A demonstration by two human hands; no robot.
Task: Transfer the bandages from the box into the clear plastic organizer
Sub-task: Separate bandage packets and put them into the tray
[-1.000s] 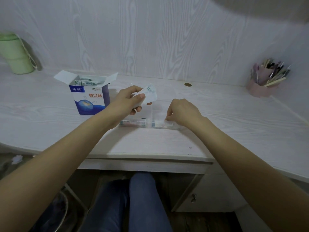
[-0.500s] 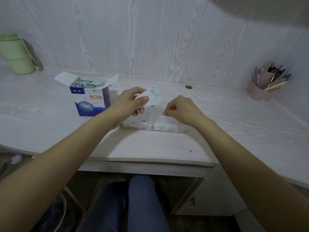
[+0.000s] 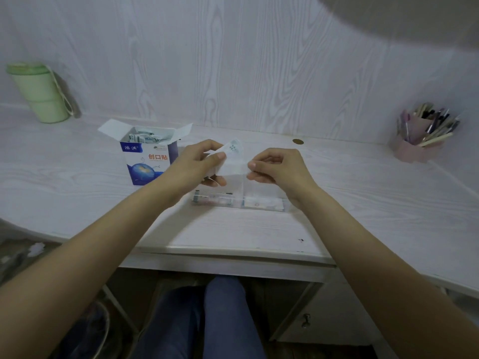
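Observation:
A blue and white bandage box (image 3: pixel 149 159) stands open on the desk, with several wrapped bandages showing in its top. The clear plastic organizer (image 3: pixel 241 202) lies flat in front of me, with bandages inside its compartments. Above it, my left hand (image 3: pixel 193 165) grips a small stack of white bandages (image 3: pixel 232 159) between thumb and fingers. My right hand (image 3: pixel 278 168) pinches the right edge of that stack. Both hands hover just above the organizer's far side.
A green lidded cup (image 3: pixel 39 93) stands at the far left against the wall. A pink holder full of pens (image 3: pixel 421 136) sits at the far right. A round brass cap (image 3: pixel 298 141) is set into the white desk (image 3: pixel 77 203). My legs are below the desk edge.
My right hand has lifted off the organizer's right end and moved left to pinch the bandages held by my left hand. The left hand has shifted slightly lower.

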